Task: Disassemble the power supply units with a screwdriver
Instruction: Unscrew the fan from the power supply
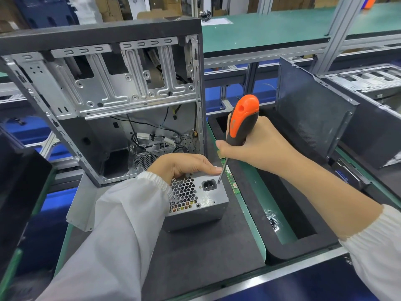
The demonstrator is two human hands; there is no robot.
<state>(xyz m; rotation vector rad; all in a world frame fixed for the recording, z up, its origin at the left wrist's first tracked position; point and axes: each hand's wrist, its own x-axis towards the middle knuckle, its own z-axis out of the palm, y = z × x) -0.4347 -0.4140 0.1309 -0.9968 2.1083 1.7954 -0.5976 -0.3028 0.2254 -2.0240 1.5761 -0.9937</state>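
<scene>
At frame centre the power supply unit sits on the table — left hand pressing its top, right hand gripping the screwdriver, shaft slanting down-left onto a corner screw.

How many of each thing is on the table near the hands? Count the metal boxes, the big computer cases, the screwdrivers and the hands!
Power supply box: 1
Open computer cases: 2
Orange-and-black screwdriver: 1
Hands, left and right: 2
Total: 6
</scene>
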